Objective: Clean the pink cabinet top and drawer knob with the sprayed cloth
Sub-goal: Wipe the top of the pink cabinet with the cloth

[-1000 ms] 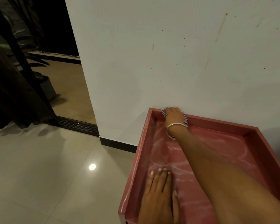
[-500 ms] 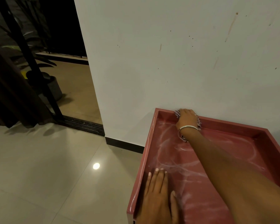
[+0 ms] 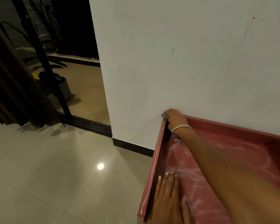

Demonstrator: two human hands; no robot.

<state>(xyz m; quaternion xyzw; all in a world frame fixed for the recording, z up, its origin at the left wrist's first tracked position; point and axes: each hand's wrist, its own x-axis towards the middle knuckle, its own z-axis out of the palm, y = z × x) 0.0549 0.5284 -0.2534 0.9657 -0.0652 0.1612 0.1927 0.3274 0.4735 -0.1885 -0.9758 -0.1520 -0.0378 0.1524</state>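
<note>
From the head camera we looked down on the pink cabinet top (image 3: 242, 157), a shallow tray-like surface with a raised rim, standing against the white wall (image 3: 176, 62). Pale smear marks curved across its pink floor. Our right hand (image 3: 176, 119) reached to the far left corner of the top, where the rim met the wall, and its fingers were curled over the checked cloth (image 3: 165, 116), pressing it onto the corner of the rim. A bit of the cloth stuck out to the left of the fingers, and another bit showed below the wrist, just under the silver bangle (image 3: 181, 127). The right forearm stretched diagonally across the tray from the lower right.

Our left hand (image 3: 168, 199) lay flat on the near left part of the cabinet top, just beside the left rim, fingers straight and close together, thumb out to the right, holding nothing. The two hands were well apart, one at the near edge and one at the far corner. The drawer knob was out of view.

To the left lay the pale tiled floor (image 3: 47, 175) with a bright light spot reflected on it. Beyond it were a dark curtain (image 3: 11, 88), a sliding door track (image 3: 90, 125) and a potted plant (image 3: 58, 84).
</note>
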